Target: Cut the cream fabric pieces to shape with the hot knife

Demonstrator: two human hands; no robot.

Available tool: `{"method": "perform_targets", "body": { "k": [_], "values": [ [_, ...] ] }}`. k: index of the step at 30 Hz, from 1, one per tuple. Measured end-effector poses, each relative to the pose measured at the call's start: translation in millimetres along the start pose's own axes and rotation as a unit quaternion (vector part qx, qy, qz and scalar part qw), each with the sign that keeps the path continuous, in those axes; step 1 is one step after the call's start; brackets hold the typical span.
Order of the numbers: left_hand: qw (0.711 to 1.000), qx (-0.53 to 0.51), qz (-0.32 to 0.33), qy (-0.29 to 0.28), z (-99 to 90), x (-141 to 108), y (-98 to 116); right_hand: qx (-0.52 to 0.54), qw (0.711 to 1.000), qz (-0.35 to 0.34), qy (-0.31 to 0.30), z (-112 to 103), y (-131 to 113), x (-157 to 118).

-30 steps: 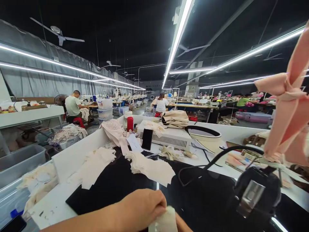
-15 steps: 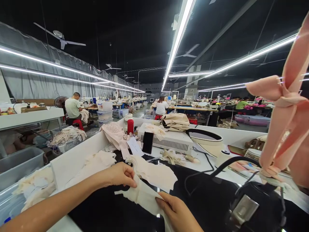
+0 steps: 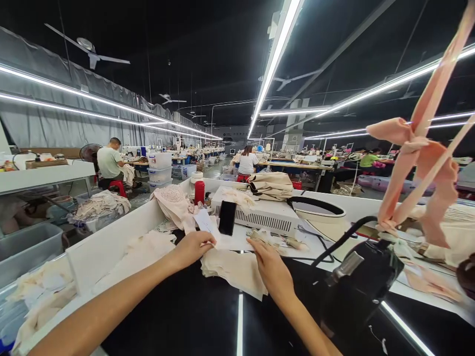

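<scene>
A stack of cream fabric pieces [image 3: 233, 272] lies on the black worktop [image 3: 185, 316], fanned a little at its left side. My left hand [image 3: 191, 251] is at the stack's far left corner, thumb and fingers pinched on a pale fabric edge. Across from it, my right hand [image 3: 272, 269] reaches over the stack's right end. Its fingers are pressed together at the far edge, and its thumb is partly hidden. Pale cloth appears between the two hands, though its outline blends with the white table behind.
Behind the stack are a black phone [image 3: 227, 218], a white slip [image 3: 206, 221], a red bottle [image 3: 199, 192] and a vented white box [image 3: 260, 217]. Cream pieces [image 3: 137, 252] lie left. At right, a black device [image 3: 365, 272] stands beneath hanging pink fabric ties [image 3: 415, 143]. Co-workers sit farther off.
The pale strip stretched between my hands is no longer visible there. Both hands have moved up and away to the stack, farther apart. The black device and pink ties have shifted left.
</scene>
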State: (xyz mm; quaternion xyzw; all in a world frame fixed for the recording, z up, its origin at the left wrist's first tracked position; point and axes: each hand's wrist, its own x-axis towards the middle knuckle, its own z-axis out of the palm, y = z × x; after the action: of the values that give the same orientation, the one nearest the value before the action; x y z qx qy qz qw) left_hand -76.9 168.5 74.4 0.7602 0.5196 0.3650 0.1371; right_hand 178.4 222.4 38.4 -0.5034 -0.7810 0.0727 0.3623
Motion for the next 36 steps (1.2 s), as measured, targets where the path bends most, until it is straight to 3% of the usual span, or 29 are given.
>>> {"method": "perform_targets", "body": {
  "k": [5,18,26,30,33,36],
  "values": [
    [0.998,0.039,0.016,-0.053,19.9,-23,-22,-0.087,0.993,-0.056,-0.063,12,15,-11],
    [0.993,0.067,0.032,-0.092,9.5,-37,-20,-0.211,0.970,-0.069,-0.102,17,14,-24],
    [0.999,0.043,-0.020,-0.015,1.9,-14,-5,-0.195,0.971,-0.099,-0.097,12,6,-32],
    [0.997,0.042,-0.028,-0.052,14.5,-4,2,-0.188,0.969,-0.120,-0.109,17,11,-35],
    [0.992,0.058,-0.060,-0.092,25.7,-4,-4,-0.185,0.967,-0.131,-0.113,22,18,-34],
    [0.988,0.072,-0.100,-0.096,28.9,-8,-15,-0.182,0.967,-0.141,-0.112,25,26,-31]
  ]
}}
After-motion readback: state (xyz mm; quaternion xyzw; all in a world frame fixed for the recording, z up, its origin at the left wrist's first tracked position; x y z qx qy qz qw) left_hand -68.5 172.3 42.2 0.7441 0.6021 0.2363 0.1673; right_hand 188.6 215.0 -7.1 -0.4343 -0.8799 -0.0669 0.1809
